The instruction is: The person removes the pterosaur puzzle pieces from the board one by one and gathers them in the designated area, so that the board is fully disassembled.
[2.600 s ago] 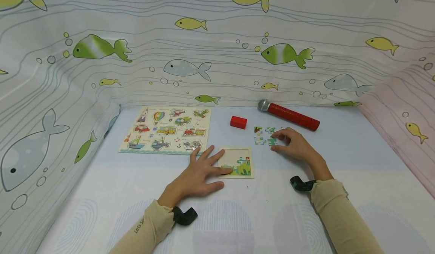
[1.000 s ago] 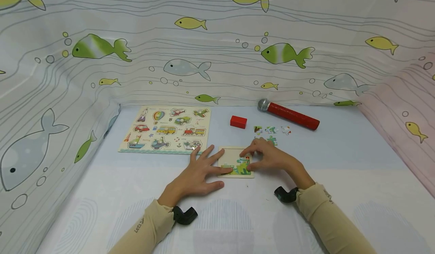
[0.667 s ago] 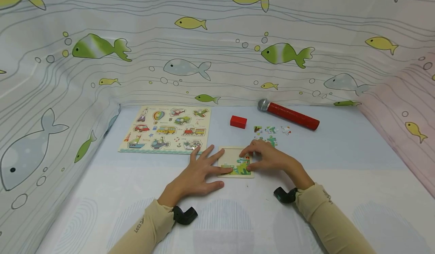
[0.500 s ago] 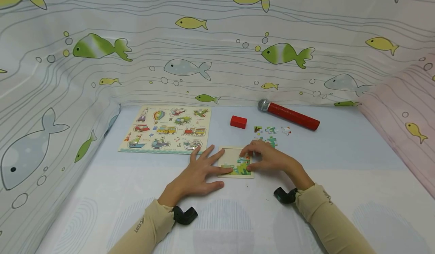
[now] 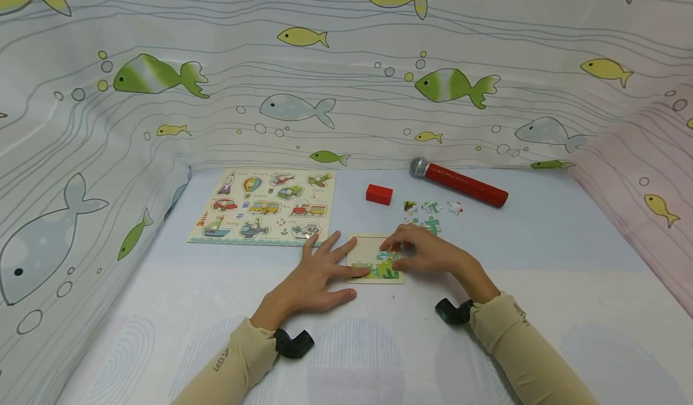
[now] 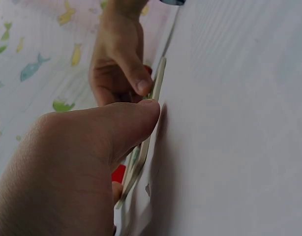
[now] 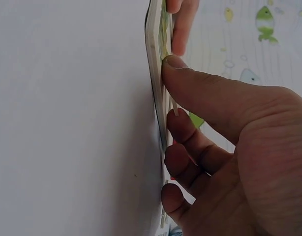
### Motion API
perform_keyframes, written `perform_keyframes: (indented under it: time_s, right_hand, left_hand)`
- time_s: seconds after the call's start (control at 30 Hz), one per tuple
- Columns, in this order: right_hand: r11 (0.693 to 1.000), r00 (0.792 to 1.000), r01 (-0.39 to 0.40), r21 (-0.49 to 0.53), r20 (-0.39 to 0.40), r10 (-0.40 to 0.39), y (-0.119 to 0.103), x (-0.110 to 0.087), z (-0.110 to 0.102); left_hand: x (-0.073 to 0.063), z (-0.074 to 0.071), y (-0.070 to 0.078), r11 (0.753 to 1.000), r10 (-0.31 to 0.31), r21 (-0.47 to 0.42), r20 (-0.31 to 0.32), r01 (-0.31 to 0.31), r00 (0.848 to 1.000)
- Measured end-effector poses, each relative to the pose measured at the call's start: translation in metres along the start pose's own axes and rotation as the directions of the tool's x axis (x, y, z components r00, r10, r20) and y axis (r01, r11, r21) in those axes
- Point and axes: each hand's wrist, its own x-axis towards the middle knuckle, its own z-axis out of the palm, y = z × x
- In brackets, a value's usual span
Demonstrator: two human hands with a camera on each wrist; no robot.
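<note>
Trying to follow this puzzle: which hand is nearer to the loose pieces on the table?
Right. The right hand is in front of the loose pieces, partly overlapping them in the head view; the left hand is farther off, at the left side of the puzzle tray.

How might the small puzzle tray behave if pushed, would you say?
The puzzle tray would probably slide rather than tip, being flat and thin. Its straight edges suggest stiffness. The puzzle pieces inside may shift, with bare space beside them.
</note>
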Motion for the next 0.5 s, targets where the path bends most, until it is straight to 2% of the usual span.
perform_keyframes:
  time_s: [0.5]
  right_hand:
    - [0.999, 0.999, -0.026, 0.025, -0.045, 0.027, 0.0028, -0.0011, 0.0001]
  left_hand:
    - [0.0, -0.0004, -0.0001, 1.0, 0.01, 0.003, 0.0, -0.01, 1.0]
